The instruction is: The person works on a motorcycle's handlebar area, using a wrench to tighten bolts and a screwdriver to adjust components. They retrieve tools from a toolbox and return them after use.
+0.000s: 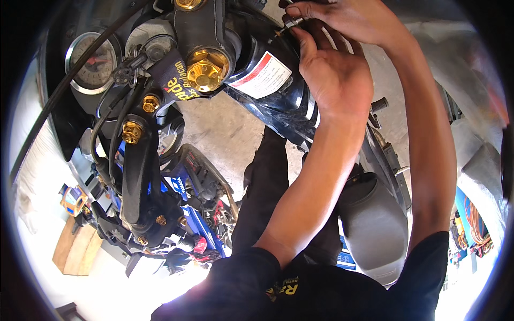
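Note:
At the top right, both my hands meet over the dark body of a motorcycle. A small silvery cylindrical piece with a thin dark end (292,23) lies between them. My left hand (337,77) is closed, palm side showing, its thumb tip against this piece and its fingers curled behind. Beyond it, my right hand (342,18) is closed too, thumb and fingers pinched together just above the piece; what they grip is partly hidden. Beside the hands is a glossy black panel (292,93) with a white and red label (263,75).
Large gold bolts (206,70) top the fork clamp at left, by a round gauge (93,62) and a dark fabric strap (174,75) with keys. A black cable (59,96) crosses the left side. A grey seat (375,230) is lower right. Another blue motorcycle (201,224) stands lower left.

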{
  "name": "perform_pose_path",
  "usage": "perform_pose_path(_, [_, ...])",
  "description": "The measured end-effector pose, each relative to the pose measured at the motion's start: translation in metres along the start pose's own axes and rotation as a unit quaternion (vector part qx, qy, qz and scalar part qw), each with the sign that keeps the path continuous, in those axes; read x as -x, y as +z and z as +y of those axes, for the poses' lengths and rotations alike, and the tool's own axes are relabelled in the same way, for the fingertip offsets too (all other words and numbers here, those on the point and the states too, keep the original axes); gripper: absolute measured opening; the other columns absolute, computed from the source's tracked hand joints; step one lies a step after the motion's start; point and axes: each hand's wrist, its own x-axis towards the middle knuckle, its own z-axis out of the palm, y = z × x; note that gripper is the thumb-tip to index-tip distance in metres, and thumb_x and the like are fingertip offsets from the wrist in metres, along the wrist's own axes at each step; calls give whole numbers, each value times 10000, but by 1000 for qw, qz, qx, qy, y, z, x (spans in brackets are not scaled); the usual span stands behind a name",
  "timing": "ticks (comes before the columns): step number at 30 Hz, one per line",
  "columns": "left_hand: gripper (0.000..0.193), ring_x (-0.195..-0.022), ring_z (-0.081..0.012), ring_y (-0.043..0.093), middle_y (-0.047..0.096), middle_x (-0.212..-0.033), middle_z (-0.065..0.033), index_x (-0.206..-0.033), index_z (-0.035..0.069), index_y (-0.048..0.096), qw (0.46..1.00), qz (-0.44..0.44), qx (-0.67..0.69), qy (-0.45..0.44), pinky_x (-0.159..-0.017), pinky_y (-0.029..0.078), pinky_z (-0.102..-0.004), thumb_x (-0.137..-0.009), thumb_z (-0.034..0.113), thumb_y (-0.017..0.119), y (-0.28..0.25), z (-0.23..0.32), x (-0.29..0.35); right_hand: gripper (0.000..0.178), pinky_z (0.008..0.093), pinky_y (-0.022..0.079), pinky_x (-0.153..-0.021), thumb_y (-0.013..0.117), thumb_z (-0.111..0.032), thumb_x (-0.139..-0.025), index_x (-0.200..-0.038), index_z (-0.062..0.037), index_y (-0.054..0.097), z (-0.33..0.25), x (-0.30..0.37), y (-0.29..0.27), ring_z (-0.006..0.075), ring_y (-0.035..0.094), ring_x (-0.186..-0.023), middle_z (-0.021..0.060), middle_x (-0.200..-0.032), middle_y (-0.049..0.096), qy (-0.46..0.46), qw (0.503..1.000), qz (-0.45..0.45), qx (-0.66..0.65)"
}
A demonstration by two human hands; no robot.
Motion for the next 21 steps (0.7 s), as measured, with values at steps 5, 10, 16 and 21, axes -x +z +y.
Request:
perform_pose_path(5, [379,-1350,-63,487,596,-1388,94,-1391,209,569,997,-65,24,-27,-1181,349,-351,-1065,400,594,-22,1,-13,138,395,535,-707,762,-83,-869,-968,13,762,12,15,21,270,710,-786,176,-842,711,-212,968,121,-54])
perform_pose_path(10, [336,-1314,-170,560,655,-1370,-47,-1308,142,660,995,-19,89,-33,-1182,365,-396,-995,260,694,2,5,-5,118,388,540,-735,755,-43,-856,-963,5,773,1,9,13,294,704,-856,161,-943,722,-70,991,112,32])
perform_pose_path(16, [358,-1352,-94,481,600,-1385,68,-1363,204,592,998,-52,-28,-32,-1174,338,-366,-1064,400,577,-7,8,-6,168,397,553,-787,742,-114,-908,-1026,4,757,19,19,30,292,713,-877,153,-921,718,-188,972,134,-44])
perform_pose_path(21, [429,-1393,-105,453,567,-1469,65,-1417,178,569,1000,-5,1,-25,-1208,289,-358,-1066,424,564,8,5,-1,131,353,569,-850,702,12,-893,-1023,13,718,5,8,29,205,706,-941,76,-1012,702,-7,990,137,-33])
